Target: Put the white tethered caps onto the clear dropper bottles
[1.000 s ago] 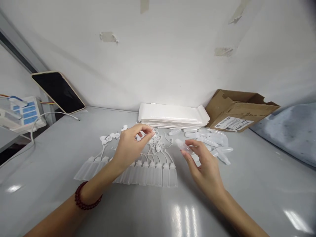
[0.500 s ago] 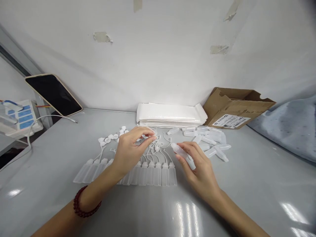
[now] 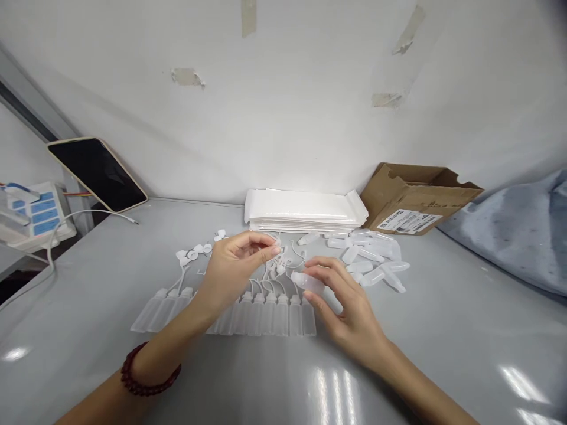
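My left hand is closed in a pinch, with a small white plastic piece at its fingertips, too small to make out fully. In my right hand a small translucent squeeze bottle is gripped between thumb and fingers, its neck pointing left. Below the hands, several similar bottles lie side by side in a row, with thin white straps at their necks; my left arm hides part of the row. A tangle of white straps lies between the hands.
Loose translucent bottles are heaped on the right. White caps lie to the left. Behind stand a stack of white padded envelopes and an open cardboard box. A phone leans near a power strip and white cable.
My right hand has moved left with the bottle, closer to my left hand, and the bottle has turned more level. My left hand keeps its pinch almost in place. The view has shifted slightly.
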